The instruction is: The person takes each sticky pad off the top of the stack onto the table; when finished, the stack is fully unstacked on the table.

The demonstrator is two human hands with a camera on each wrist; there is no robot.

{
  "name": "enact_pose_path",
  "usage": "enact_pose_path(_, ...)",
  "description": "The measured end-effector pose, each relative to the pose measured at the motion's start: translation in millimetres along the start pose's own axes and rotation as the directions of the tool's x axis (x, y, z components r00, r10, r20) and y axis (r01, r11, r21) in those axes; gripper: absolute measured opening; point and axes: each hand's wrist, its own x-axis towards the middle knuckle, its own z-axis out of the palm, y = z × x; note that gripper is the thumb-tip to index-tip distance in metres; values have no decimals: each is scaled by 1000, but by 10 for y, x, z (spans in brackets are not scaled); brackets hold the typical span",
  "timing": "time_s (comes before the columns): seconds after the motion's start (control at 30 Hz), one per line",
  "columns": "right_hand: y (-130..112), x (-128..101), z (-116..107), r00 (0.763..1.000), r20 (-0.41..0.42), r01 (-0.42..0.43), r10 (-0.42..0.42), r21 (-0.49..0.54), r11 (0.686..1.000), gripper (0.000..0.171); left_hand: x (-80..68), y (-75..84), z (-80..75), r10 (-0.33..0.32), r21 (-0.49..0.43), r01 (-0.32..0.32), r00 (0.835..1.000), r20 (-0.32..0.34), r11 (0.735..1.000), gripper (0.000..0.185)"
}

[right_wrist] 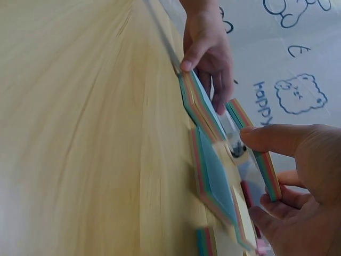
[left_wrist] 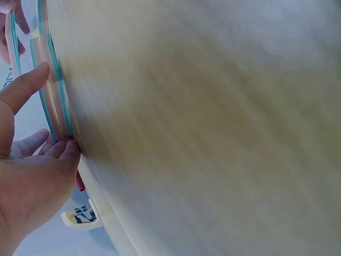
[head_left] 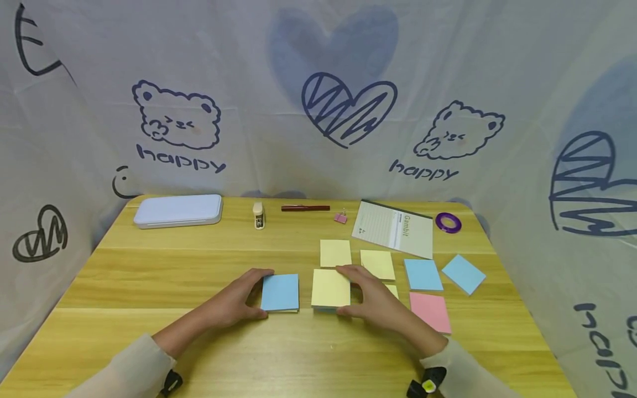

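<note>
Your head camera looks forward and down over the whole table (head_left: 149, 276) toward 12 o'clock. Both wrist cameras sit low and close, skimming the tabletop edge-on. All three share the blue-topped pad (head_left: 280, 292) and yellow-topped pad (head_left: 330, 288).

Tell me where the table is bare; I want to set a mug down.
Bare wood lies left of the left hand, below the white case, and along the near table edge. Crowded: right of the yellow pad, among loose notes up to the notebook.

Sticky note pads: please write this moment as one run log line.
left hand: grips blue-topped pad | right hand: grips yellow-topped pad | both pads on table
</note>
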Motion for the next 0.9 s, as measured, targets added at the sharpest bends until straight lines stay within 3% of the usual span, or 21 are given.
enact_pose_path(0.23,187,-239,-185,998,-39,-47,50,80,996,89,3,-14,8,-4,11,4,1000,3,1000,85)
enact_pose_path(0.47,427,-525,-390,988,-124,-85,87,24,996,92,2,-29,12,-4,12,4,1000,4,1000,85)
enact_pose_path(0.57,528,-661,-482,977,-172,-127,129,22,992,92,1,-33,14,-3,13,3,1000,2,1000,84)
enact_pose_path(0.8,757,-1060,-699,941,-238,-215,239,123,969,97,2,-30,9,-5,8,5,1000,3,1000,85)
enact_pose_path(0.9,860,-1237,-771,926,-270,-246,262,92,965,97,0,-26,12,-5,6,5,1000,2,1000,84)
